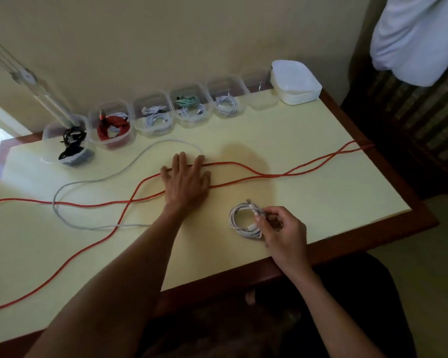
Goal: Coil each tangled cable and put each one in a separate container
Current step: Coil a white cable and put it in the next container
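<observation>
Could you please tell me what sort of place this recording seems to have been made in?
Probably a room in a home, not a workshop or lab. A yellow-topped wooden table stands against a plain painted wall, small plastic containers line its far edge, and a light cloth hangs to the right.

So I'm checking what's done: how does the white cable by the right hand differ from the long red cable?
The white cable is wound into a small coil, pinched by the right hand; the red cable sprawls loose across the table past both edges, under the flat left hand. Both lie outside the containers.
</observation>
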Demonstrator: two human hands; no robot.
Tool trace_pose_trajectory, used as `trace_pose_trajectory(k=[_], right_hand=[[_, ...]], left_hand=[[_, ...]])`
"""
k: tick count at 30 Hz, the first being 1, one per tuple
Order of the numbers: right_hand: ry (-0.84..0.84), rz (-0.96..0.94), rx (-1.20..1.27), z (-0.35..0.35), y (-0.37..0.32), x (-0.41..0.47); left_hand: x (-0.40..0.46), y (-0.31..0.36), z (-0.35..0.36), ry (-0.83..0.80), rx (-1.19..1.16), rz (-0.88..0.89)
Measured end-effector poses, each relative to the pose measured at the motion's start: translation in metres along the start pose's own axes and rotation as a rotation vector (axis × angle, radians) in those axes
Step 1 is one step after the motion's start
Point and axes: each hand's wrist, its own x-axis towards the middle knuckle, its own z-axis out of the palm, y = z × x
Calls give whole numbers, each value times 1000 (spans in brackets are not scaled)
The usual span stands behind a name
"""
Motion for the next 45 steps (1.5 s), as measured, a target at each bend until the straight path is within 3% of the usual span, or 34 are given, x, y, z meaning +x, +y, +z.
trace_pose_trajectory(k=[11,17,20,25,28,30,33,40,45], right_hand=[[-24,-41,102,10,-42,122],[-3,134,219,27,-102,266],[-71,286,353,56,-116,326],[-223,427,297,102,-133,366],[-139,420,286,118,-135,375],[-77,374,211,123,-130,379],[-114,300,50,120,-123,378],[-57,-83,-565,97,-132,362],[115,-443,-378,73,-120,299]], left_hand=[[6,-7,5,38,-60,-51],[6,-7,5,54,-80,-62],[6,-7,4,62,-89,-68],[5,-6,4,55,-92,-80],[5,-6,4,38,-84,-79],[5,-7,4,36,-84,-78],[4,-6,4,28,-94,-79],[4,-6,3,25,-87,-79],[4,-5,1,29,-87,-73]])
